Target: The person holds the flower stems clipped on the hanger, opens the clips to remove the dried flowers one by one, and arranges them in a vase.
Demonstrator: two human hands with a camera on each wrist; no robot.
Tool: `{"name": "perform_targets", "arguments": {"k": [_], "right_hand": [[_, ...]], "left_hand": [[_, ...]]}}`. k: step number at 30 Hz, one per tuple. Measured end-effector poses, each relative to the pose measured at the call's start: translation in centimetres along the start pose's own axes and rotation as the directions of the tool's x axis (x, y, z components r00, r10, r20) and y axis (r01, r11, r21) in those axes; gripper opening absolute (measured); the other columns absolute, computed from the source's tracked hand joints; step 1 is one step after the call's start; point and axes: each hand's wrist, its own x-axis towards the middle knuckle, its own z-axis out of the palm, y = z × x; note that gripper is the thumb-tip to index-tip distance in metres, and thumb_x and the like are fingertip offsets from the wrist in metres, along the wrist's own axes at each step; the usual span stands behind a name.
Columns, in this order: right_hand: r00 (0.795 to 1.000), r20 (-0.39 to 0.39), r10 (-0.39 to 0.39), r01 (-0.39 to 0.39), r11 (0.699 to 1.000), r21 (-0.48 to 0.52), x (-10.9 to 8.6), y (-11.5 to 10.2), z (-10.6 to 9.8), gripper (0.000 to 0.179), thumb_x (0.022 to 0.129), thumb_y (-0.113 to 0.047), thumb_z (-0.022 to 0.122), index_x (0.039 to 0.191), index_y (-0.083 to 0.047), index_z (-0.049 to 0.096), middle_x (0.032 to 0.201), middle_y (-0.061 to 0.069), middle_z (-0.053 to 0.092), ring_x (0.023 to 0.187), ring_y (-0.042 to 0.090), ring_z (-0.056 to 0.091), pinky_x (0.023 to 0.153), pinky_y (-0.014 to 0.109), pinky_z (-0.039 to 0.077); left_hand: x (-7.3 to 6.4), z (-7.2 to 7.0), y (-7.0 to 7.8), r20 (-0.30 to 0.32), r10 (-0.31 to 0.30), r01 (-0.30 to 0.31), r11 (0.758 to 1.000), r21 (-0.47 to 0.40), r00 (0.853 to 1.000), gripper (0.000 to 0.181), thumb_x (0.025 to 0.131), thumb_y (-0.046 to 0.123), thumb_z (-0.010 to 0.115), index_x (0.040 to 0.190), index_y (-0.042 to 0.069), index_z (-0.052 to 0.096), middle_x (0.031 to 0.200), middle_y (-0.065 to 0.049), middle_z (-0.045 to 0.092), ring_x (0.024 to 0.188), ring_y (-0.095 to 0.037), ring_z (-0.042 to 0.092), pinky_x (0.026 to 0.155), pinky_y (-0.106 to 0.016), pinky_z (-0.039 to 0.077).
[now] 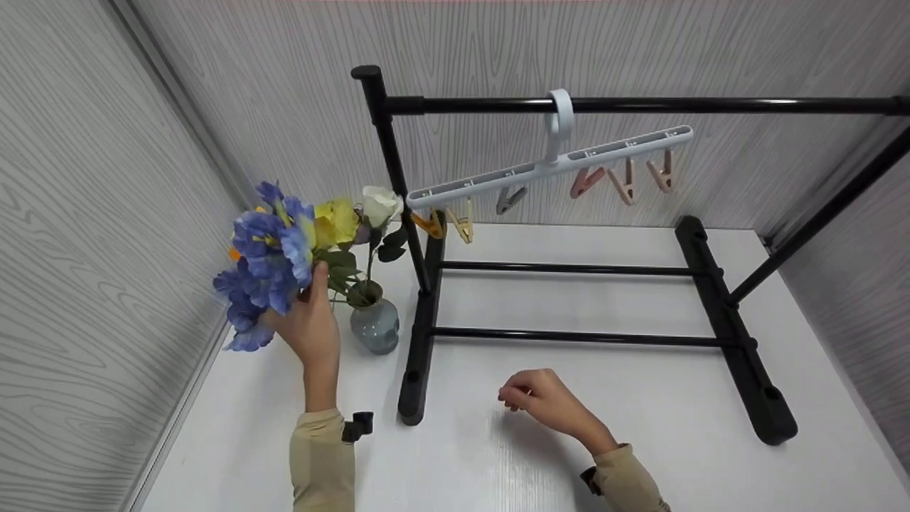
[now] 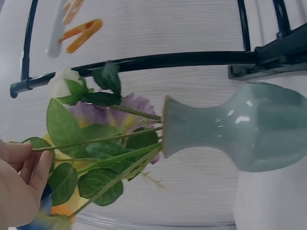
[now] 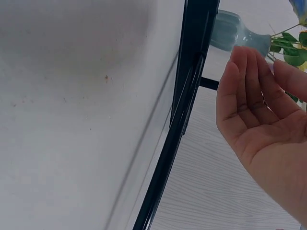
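Note:
A pale blue-green vase (image 1: 375, 326) stands on the white table, holding blue flowers (image 1: 269, 245), a yellow flower (image 1: 335, 222) and a white rose (image 1: 381, 206). At the flowers is my left hand (image 1: 311, 327). Its thumb and fingers pinch a thin flower stem (image 2: 96, 142) well above the vase's mouth, and that stem runs down into the neck. Blue petals hide part of the fingertips in the head view. My right hand (image 1: 546, 400) hovers over the table in front of the rack, fingers loosely curled with nothing in them.
A black rack (image 1: 423, 334) stands right of the vase. From its top bar (image 1: 668, 105) hangs a white hanger (image 1: 526, 171) with several coloured clips, an orange clip (image 1: 428, 225) among them near the white rose. Grey wood-patterned walls (image 1: 85, 235) enclose the table.

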Motion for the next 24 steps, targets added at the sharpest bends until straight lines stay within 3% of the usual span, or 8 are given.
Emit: {"name": "perform_targets", "arguments": {"k": [3,6,11,14,20,22,24], "right_hand": [[1.000,0.000,-0.006,0.006,1.000,-0.001,0.0,0.2,0.1,0.021,0.101,-0.009,0.062,0.091,0.003,0.076,0.081,0.002,0.072,0.072,0.015,0.068,0.066,0.026,0.055],[1.000,-0.005,-0.007,0.007,1.000,-0.001,-0.2,0.3,0.1,0.021,0.101,-0.008,0.062,0.090,0.003,0.076,0.080,0.003,0.071,0.071,0.016,0.068,0.065,0.025,0.054],[1.000,0.011,0.013,-0.013,1.000,0.015,-0.3,0.3,0.1,0.020,0.101,-0.008,0.063,0.090,0.003,0.076,0.080,0.005,0.071,0.072,0.016,0.067,0.066,0.025,0.053],[1.000,0.016,0.022,-0.022,1.000,0.015,-0.4,0.3,0.2,0.021,0.101,-0.008,0.063,0.090,0.003,0.076,0.080,0.006,0.072,0.071,0.016,0.067,0.065,0.024,0.053],[1.000,0.017,0.026,-0.026,1.000,0.013,-0.5,0.7,0.1,0.021,0.102,-0.010,0.063,0.090,0.001,0.076,0.080,0.007,0.072,0.072,0.017,0.067,0.065,0.023,0.052],[0.999,0.004,0.033,-0.033,0.999,0.005,-0.5,0.9,0.1,0.021,0.103,-0.011,0.062,0.093,0.002,0.076,0.083,0.008,0.073,0.074,0.018,0.068,0.066,0.025,0.053],[0.998,-0.041,0.041,-0.042,0.999,-0.016,-0.6,1.2,0.1,0.022,0.104,-0.013,0.062,0.099,0.003,0.075,0.090,0.009,0.074,0.081,0.020,0.069,0.072,0.029,0.056]], "left_hand": [[-0.5,0.0,-0.7,-0.036,-0.069,0.067,0.996,-0.060,0.997,0.055,0.089,0.007,0.081,0.138,-0.003,0.059,0.134,-0.012,0.066,0.127,-0.018,0.058,0.101,-0.031,0.049],[-1.2,0.3,-1.4,-0.099,-0.111,0.102,0.991,-0.091,0.989,0.047,0.091,0.009,0.081,0.132,-0.003,0.063,0.126,-0.010,0.069,0.119,-0.018,0.063,0.095,-0.029,0.053],[-3.2,0.9,-3.1,-0.211,-0.102,0.074,0.988,-0.135,0.972,0.023,0.094,0.002,0.075,0.114,-0.007,0.070,0.105,-0.009,0.071,0.101,-0.019,0.068,0.088,-0.028,0.056],[-4.3,1.1,-4.3,-0.247,-0.114,0.066,0.979,-0.195,0.962,0.010,0.096,-0.002,0.071,0.105,-0.005,0.070,0.102,-0.006,0.068,0.099,-0.019,0.067,0.091,-0.029,0.055],[-5.4,1.1,-5.9,-0.240,-0.190,0.106,0.940,-0.323,0.952,0.007,0.101,-0.002,0.062,0.107,0.002,0.063,0.103,-0.008,0.062,0.101,-0.022,0.062,0.094,-0.032,0.054],[-6.3,1.3,-6.3,-0.222,-0.199,0.123,0.941,-0.314,0.954,0.004,0.104,-0.001,0.057,0.106,0.002,0.059,0.101,-0.009,0.060,0.099,-0.025,0.060,0.092,-0.032,0.052],[-7.8,1.6,-6.8,-0.177,-0.198,0.155,0.960,-0.234,0.964,0.003,0.106,0.002,0.054,0.105,0.001,0.057,0.100,-0.009,0.059,0.096,-0.024,0.057,0.088,-0.029,0.050]]}}
